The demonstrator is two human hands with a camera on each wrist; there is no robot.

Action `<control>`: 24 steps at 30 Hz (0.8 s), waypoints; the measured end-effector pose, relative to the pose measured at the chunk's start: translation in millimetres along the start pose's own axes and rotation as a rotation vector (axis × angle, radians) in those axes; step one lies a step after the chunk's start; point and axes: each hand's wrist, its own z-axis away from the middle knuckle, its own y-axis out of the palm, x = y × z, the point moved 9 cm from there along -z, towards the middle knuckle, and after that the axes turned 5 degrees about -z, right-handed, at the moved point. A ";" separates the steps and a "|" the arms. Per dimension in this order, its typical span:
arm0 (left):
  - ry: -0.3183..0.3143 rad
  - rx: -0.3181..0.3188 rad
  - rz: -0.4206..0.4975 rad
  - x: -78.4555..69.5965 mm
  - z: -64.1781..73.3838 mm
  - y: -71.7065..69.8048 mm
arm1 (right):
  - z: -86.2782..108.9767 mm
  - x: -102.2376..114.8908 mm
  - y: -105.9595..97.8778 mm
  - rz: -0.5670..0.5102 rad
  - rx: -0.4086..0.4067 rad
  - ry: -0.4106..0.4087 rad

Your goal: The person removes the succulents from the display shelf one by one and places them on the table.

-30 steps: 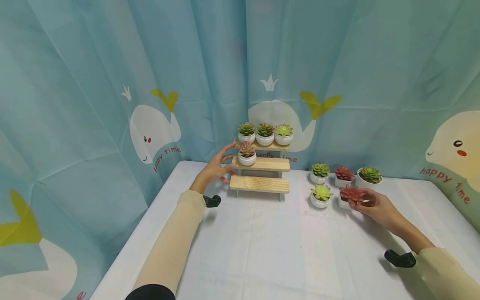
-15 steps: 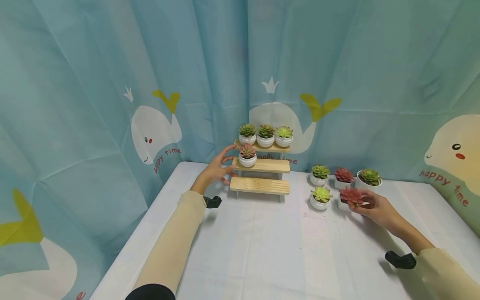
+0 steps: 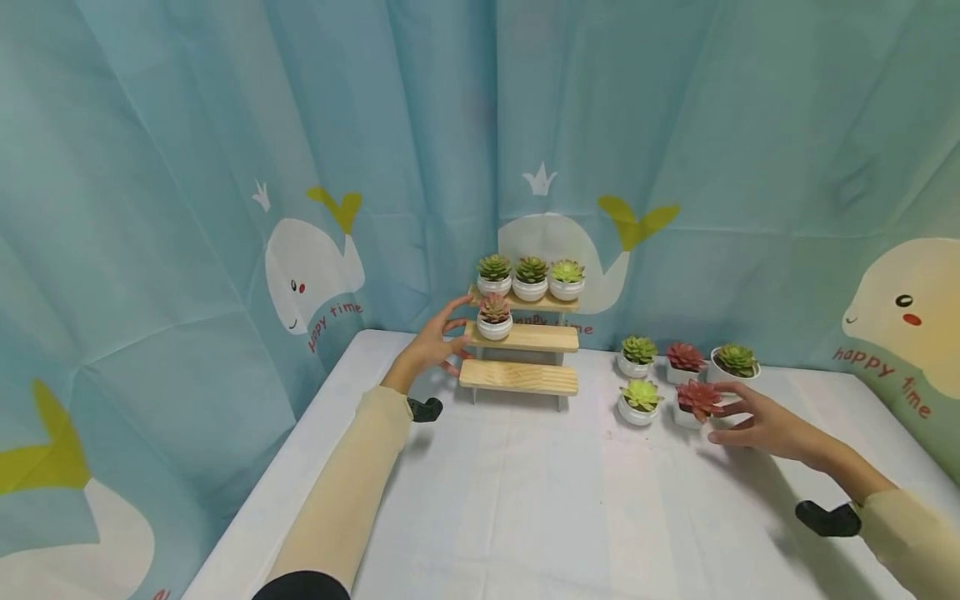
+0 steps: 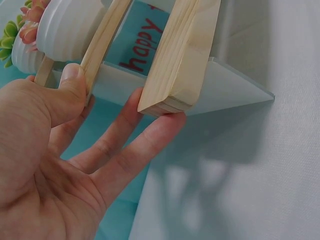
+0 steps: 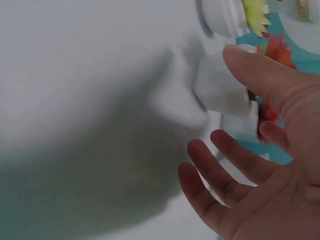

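Observation:
In the head view my left hand (image 3: 432, 344) holds the left end of a three-tier wooden display stand (image 3: 517, 377). The left wrist view shows the thumb against the middle board and fingertips at the end of the lowest board (image 4: 175, 75). A pink potted succulent (image 3: 495, 317) sits on the middle tier, close to that hand. Over at the right, my right hand (image 3: 768, 423) is beside a red succulent in a white square pot (image 3: 697, 404). Its fingers are spread and loose; in the right wrist view the thumb overlaps the white pot (image 5: 217, 85).
Three green potted succulents (image 3: 530, 278) line the top tier. Around the red one stand a lime-green succulent (image 3: 639, 402), a dark green one (image 3: 637, 356), another red one (image 3: 685, 362) and a larger green one (image 3: 734, 364). A blue curtain (image 3: 420, 150) rises behind the white table (image 3: 540, 492).
The right hand has let go of the front red potted succulent and drawn slightly back to the right, fingers opened. The left hand keeps its place on the stand.

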 end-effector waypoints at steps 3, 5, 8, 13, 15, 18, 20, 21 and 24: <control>0.004 0.001 0.005 0.4 0.2 0.1 | 5.2 8.9 -5.3 -0.009 0.029 -0.020; 0.005 0.005 0.008 -0.4 0.3 0.2 | 8.0 13.9 -10.0 -0.012 0.044 -0.024; 0.002 0.008 0.006 -0.5 -0.4 0.0 | 10.3 18.8 -15.4 -0.010 0.072 -0.018; -0.003 0.003 -0.010 1.8 -2.4 0.0 | 11.8 25.0 -23.6 0.023 0.095 -0.009; -0.001 0.004 -0.011 2.2 -2.5 -0.3 | 11.6 28.8 -27.7 0.031 0.087 -0.008; 0.002 0.009 -0.007 2.3 -2.3 -0.2 | 10.7 35.7 -34.6 0.038 0.070 -0.016; -0.001 0.010 -0.003 1.8 -1.3 0.1 | 9.4 41.4 -39.0 0.037 0.050 -0.033; -0.003 0.010 -0.002 1.6 -0.8 0.2 | 8.3 44.6 -41.1 0.043 0.039 -0.046; -0.014 0.005 -0.002 1.9 0.3 0.0 | 3.7 55.7 -48.8 0.046 -0.026 -0.091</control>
